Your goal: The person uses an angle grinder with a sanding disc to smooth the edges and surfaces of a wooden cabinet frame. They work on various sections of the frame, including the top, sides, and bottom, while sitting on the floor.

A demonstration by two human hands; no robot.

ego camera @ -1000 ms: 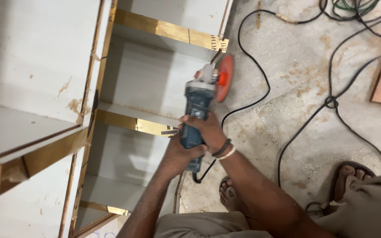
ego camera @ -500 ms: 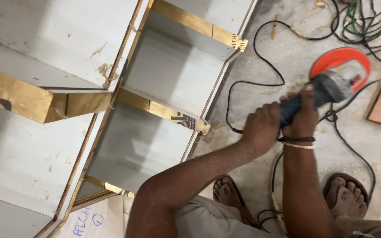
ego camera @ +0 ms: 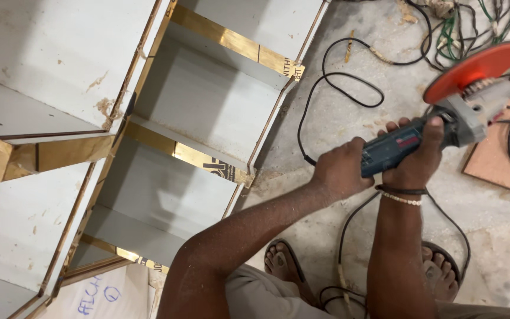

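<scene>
Two sandalled feet [ego camera: 441,273] stand on the concrete floor [ego camera: 491,236]. Above them, left hand [ego camera: 340,171] and right hand [ego camera: 413,159] both clamp one blue angle grinder [ego camera: 420,139] — long axis slanting up-right, orange disc [ego camera: 473,70] leading. Black cables [ego camera: 337,88] loop around; the white shelving unit [ego camera: 196,112] lies left.

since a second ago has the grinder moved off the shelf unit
Yes. The grinder has swung right, away from the white shelf unit, and is now over the concrete floor.

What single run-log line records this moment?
left hand: grips grinder rear | right hand: grips angle grinder | disc: off shelf unit
</scene>
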